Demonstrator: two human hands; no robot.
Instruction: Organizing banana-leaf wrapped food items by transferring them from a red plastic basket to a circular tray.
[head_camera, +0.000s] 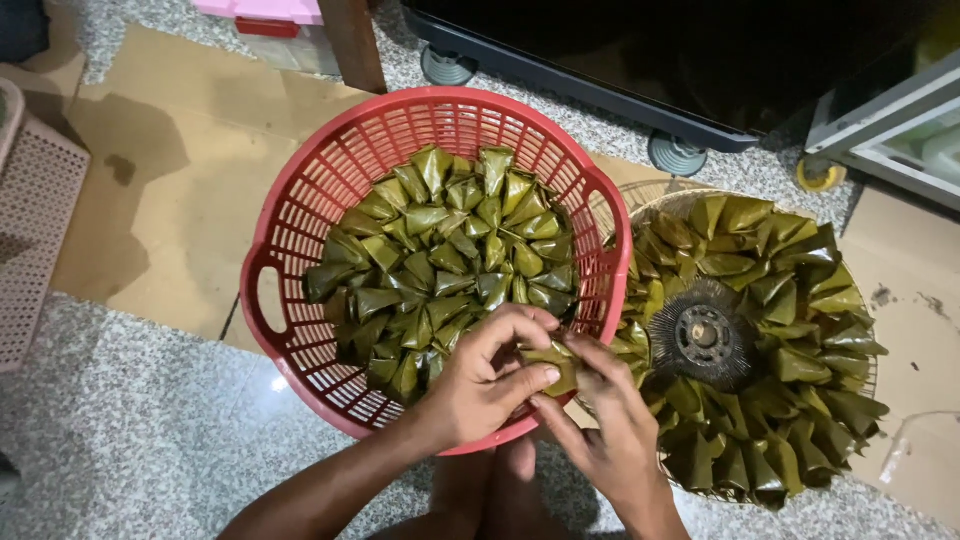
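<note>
Two hands meet over the near rim of the red basket (300, 215), both closed on one leaf parcel (556, 362). The left hand (480, 385) comes in from the lower left; its fingers (505, 330) curl over the top of the parcel and the thumb presses along its near side, so the grip is narrow and tight. The right hand (605, 425) comes up from below; its fingers (600, 362) pinch the parcel's right end, with the thumb tucked beneath, close to the left thumb. Only a small yellow-green part of the parcel shows between the two hands; the rest is hidden by them.

The basket stands on the floor (130, 430) and is filled with many green parcels (450, 250), folded to points and packed tight in a rough round heap. Just beside it on the right, touching or nearly touching its rim, lies a round woven tray (655, 195) with darker, browner parcels (800, 330) set in rings around a dark metal disc (703, 340) at its middle. The held parcel sits right between the two heaps, above the basket's edge.

A sheet of cardboard (180, 200) lies under the far side of the basket. A pale perforated crate (35, 230) stands at the left edge, well apart. Wheels (677, 155) of a dark cart show at the top.
</note>
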